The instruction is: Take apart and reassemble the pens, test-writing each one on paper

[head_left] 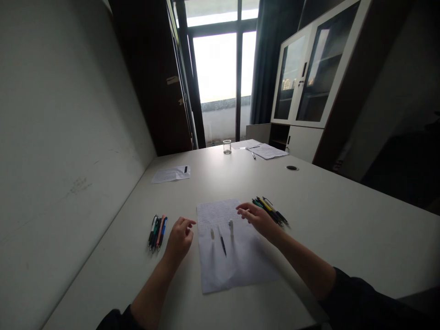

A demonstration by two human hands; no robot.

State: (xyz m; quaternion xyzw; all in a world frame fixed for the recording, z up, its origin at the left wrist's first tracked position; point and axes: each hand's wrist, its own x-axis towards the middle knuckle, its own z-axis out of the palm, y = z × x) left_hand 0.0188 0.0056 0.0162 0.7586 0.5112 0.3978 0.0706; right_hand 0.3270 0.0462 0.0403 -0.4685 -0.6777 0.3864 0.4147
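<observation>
A sheet of paper (237,275) with handwritten lines on its upper part lies in front of me. On it rest a pen with a dark lower half (222,244), a small pale piece (212,233) left of the pen, and a small white piece with a rounded top (231,225) on the right; their exact kind is too small to tell. My left hand (180,237) is beside the paper's left edge, fingers loosely bent and apart, holding nothing visible. Over the upper right of the sheet, my right hand (255,216) has its fingers stretched out and holds nothing visible.
Several pens (157,233) lie at the left, and another bunch of pens (270,210) lies behind my right hand. Farther back are a folded paper (171,174), a glass (227,146), more papers (268,151) and a cable hole (292,168). A wall (85,151) borders the table's left.
</observation>
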